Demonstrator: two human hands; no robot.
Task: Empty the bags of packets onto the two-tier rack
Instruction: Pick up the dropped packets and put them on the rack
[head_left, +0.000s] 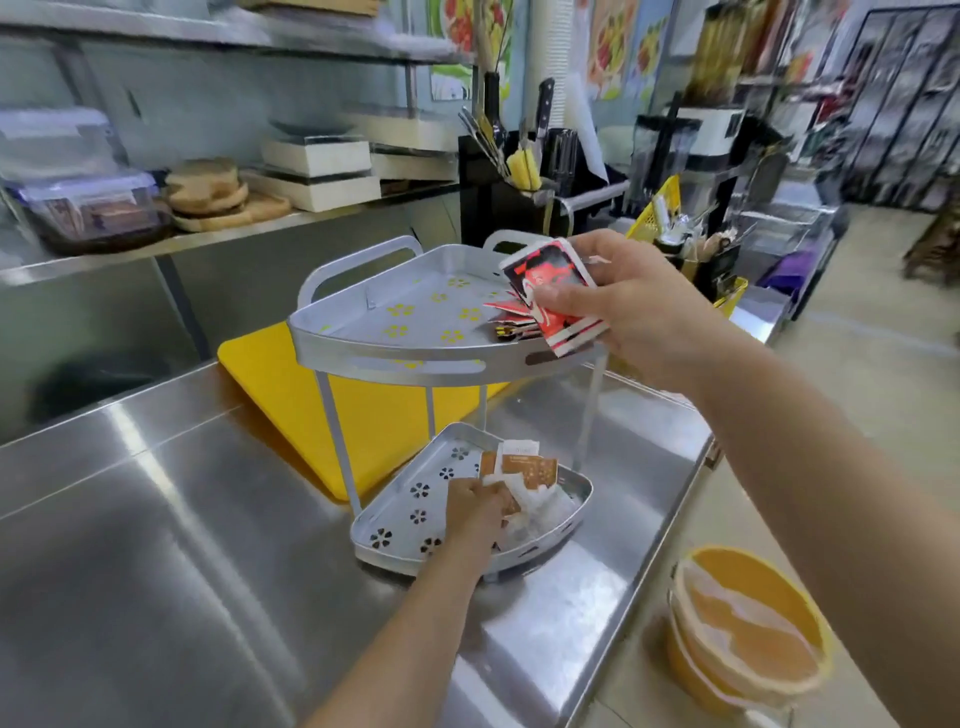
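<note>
Packets (553, 296), red and white, clamped in a stack by the right hand (631, 306) over the right edge of the rack (395, 345) top tier; a few more lying flat on that tier. Brown and white packets (524, 470) heaped in the bottom tier, with the left hand (475, 512) closed on some of them. Probably light, thin, a little slippery against each other. Best pinched across the flat faces, near the middle, not by one corner. No bag visible on the counter (156, 519).
</note>
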